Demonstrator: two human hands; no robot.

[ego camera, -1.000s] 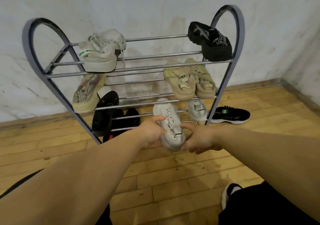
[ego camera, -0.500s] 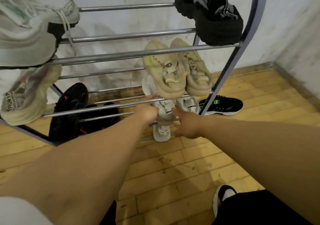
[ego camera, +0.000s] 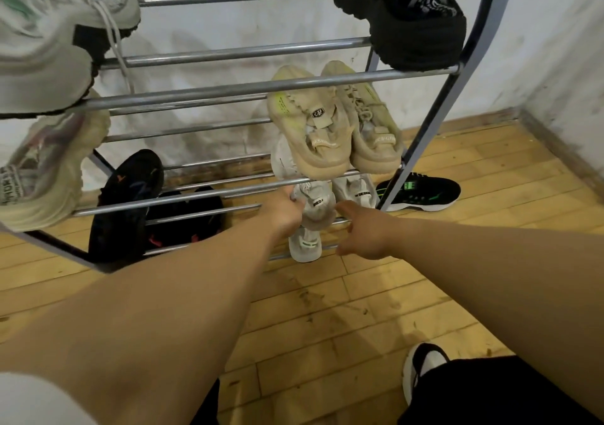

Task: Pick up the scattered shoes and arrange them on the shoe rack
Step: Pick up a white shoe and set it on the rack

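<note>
My left hand (ego camera: 284,212) grips a white sneaker (ego camera: 315,217) by its left side at the bottom tier of the metal shoe rack (ego camera: 196,93). The sneaker lies toe-in on the low bars, and its heel hangs over the front bar. My right hand (ego camera: 362,232) is just right of the heel, fingers loose, thumb at the shoe's side. A matching white sneaker (ego camera: 358,192) lies beside it on the same tier. A black sneaker with green marks (ego camera: 421,191) lies on the floor behind the rack's right leg.
On the rack are a beige pair (ego camera: 313,130), a chunky black shoe (ego camera: 408,23) top right, a white sneaker (ego camera: 49,42) top left, a beige shoe (ego camera: 42,170) and black shoes (ego camera: 127,202) lower left. Walls meet at the right. My foot (ego camera: 421,369) rests on the wooden floor.
I have leaned closer to the rack. Both hands carried the white sneaker from in front of the rack in onto the bottom tier, and the right hand has loosened off it.
</note>
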